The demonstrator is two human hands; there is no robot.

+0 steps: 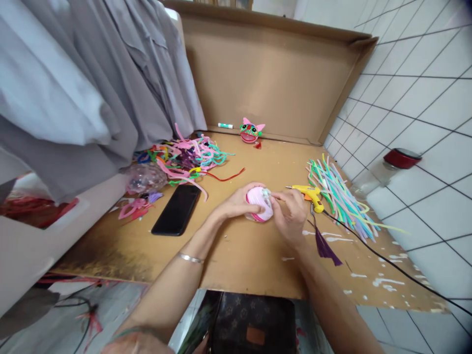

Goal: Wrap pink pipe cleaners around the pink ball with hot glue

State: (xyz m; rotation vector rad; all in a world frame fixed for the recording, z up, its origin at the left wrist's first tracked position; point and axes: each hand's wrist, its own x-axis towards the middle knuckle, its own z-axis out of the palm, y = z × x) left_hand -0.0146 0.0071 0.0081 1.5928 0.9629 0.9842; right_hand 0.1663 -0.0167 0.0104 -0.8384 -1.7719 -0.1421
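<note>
Over the middle of the table, my left hand point(239, 202) is wrapped round a ball-like craft piece point(261, 202) of pale pink, fuzzy strands with a darker pink edge. A small pale green patch shows at its upper right. My right hand point(291, 211) meets the piece there, thumb and forefinger pinched together; whatever sits between the fingertips is too small to make out. Just right of that hand lies a yellow hot glue gun point(313, 197), its nozzle pointing left. A purple tassel point(326, 248) rests below the glue gun.
Pastel pipe cleaners point(339, 199) lie at the right, near a red-lidded jar point(383, 169). Tangled pipe cleaners point(191, 155) and a black phone point(177, 210) are at left. A finished-looking animal-face craft point(250, 132) stands before the cardboard point(258, 78). The glue gun's cord point(368, 246) crosses the right side.
</note>
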